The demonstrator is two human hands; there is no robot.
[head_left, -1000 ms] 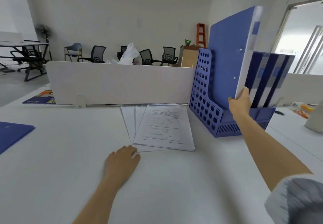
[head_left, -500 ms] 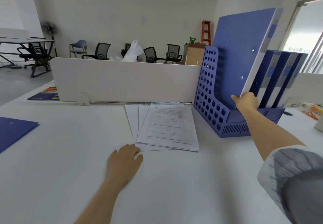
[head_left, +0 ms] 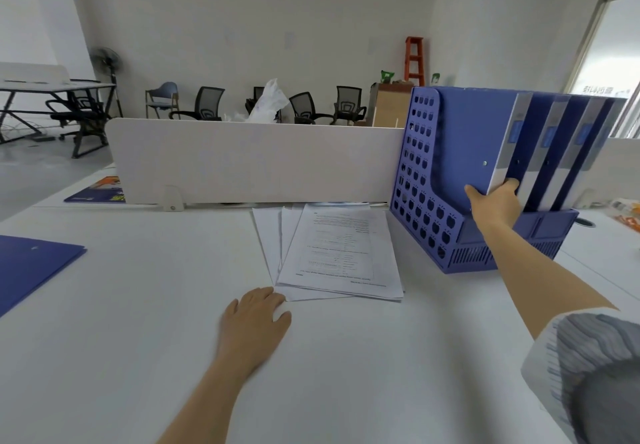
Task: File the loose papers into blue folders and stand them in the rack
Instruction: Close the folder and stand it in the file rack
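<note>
A blue perforated file rack (head_left: pixel 420 197) stands at the right of the white desk (head_left: pixel 138 322). My right hand (head_left: pixel 493 204) grips the lower spine corner of a blue folder (head_left: pixel 471 145) that stands in the rack's leftmost slot. Two more blue folders (head_left: pixel 568 152) stand to its right. A stack of loose printed papers (head_left: pixel 339 253) lies in the middle of the desk. My left hand (head_left: pixel 251 326) rests flat on the desk, fingers apart, just touching the near-left corner of the papers. Another blue folder (head_left: pixel 31 267) lies flat at the left edge.
A white divider panel (head_left: pixel 256 163) runs along the back of the desk behind the papers. A blue and orange booklet (head_left: pixel 100 192) lies beyond its left end. Small items sit at the far right (head_left: pixel 623 211). Office chairs and an orange ladder stand in the background.
The folder in my right hand has come down from high and tilted above the rack into its leftmost slot, level with the others. My left hand has stayed in place.
</note>
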